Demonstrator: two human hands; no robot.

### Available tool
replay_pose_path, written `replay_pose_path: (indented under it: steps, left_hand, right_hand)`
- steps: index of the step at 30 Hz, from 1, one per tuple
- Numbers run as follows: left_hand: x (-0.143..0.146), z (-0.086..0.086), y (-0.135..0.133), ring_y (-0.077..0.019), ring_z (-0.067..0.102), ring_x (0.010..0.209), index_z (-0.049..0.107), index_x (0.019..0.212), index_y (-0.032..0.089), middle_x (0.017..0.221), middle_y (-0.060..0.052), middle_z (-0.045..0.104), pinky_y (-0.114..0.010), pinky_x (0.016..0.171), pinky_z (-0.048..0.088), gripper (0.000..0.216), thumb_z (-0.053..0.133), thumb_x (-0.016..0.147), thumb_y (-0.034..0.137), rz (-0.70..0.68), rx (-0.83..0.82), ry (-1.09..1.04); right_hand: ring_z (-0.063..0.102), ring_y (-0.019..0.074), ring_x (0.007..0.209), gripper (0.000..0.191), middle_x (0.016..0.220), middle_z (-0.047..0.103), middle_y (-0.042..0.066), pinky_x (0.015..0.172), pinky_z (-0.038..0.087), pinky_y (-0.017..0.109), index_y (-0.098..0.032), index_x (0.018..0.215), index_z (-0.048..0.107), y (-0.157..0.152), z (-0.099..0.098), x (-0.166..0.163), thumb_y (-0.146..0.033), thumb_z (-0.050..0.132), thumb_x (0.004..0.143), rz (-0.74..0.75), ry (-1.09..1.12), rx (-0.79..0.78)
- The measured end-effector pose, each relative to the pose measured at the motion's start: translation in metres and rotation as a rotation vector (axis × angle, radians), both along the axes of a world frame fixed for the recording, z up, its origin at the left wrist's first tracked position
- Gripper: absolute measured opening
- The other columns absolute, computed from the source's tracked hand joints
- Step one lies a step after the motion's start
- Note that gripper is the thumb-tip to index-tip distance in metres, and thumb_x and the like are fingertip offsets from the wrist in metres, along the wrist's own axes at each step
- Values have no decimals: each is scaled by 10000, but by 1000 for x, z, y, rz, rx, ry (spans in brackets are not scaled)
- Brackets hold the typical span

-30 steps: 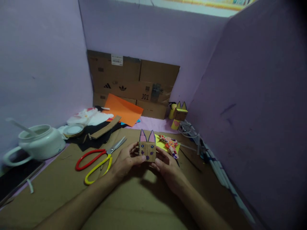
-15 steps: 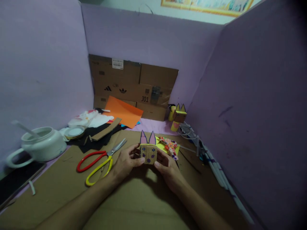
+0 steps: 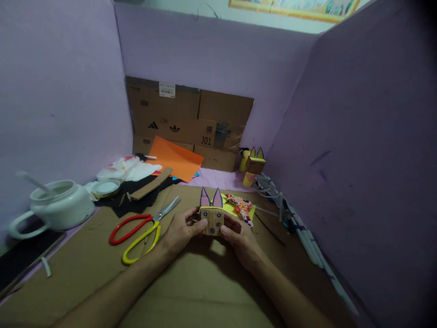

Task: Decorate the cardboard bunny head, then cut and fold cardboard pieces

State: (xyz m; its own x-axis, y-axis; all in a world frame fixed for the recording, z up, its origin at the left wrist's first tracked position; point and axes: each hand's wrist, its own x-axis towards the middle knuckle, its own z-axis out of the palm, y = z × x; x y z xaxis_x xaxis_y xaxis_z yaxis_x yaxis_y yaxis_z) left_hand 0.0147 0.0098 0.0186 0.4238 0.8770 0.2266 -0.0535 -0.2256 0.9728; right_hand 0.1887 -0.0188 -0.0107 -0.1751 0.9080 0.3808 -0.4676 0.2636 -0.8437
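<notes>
1. Left hand (image 3: pixel 183 231) and right hand (image 3: pixel 241 238) grasp the eared box (image 3: pixel 213 219) from opposite sides.
2. It is upright between them, right of the scissors (image 3: pixel 159 216).
3. Step: seemingly steadying it; moving it calls for a light, even grip.

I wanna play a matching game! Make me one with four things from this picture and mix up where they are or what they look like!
Things:
1. cardboard face with pink ears
2. scissors
3. orange sheet
4. white pot

Clues:
A. has a pale stick poking out of its top
B. partly red, partly yellow
C. held between the left hand and the right hand
D. overlaps the lower part of the printed cardboard in this view

Right pairs: 1-C, 2-B, 3-D, 4-A
</notes>
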Motion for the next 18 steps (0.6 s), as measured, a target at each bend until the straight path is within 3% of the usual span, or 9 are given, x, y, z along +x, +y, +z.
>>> replay_pose_path:
  steps: [7, 13, 18]
  left_hand:
    - [3, 4, -3, -273, 608, 998, 558, 1178, 118, 1075, -126, 666, -356, 862, 466, 657, 775, 588, 309, -88, -13, -33]
    - [2, 4, -2, -270, 606, 1012, 561, 1158, 118, 1101, -130, 657, -356, 887, 457, 674, 793, 551, 299, -1, -44, -49]
    - [3, 2, 1, -280, 587, 1067, 566, 1146, 116, 1127, -135, 650, -366, 931, 441, 673, 798, 542, 302, 48, -62, -59]
  right_hand:
    - [570, 261, 1109, 504, 1161, 636, 89, 1017, 382, 401, -185, 1157, 617, 1, 1, 0, -376, 711, 700, 28, 13, 1]
    - [567, 267, 1110, 496, 1155, 636, 88, 985, 410, 416, -197, 1158, 614, 3, 2, 1, -384, 699, 707, 56, 9, 9]
    - [530, 264, 1153, 583, 1209, 609, 69, 1032, 353, 433, -230, 1165, 598, 5, 3, 2, -306, 777, 615, 61, -26, 42]
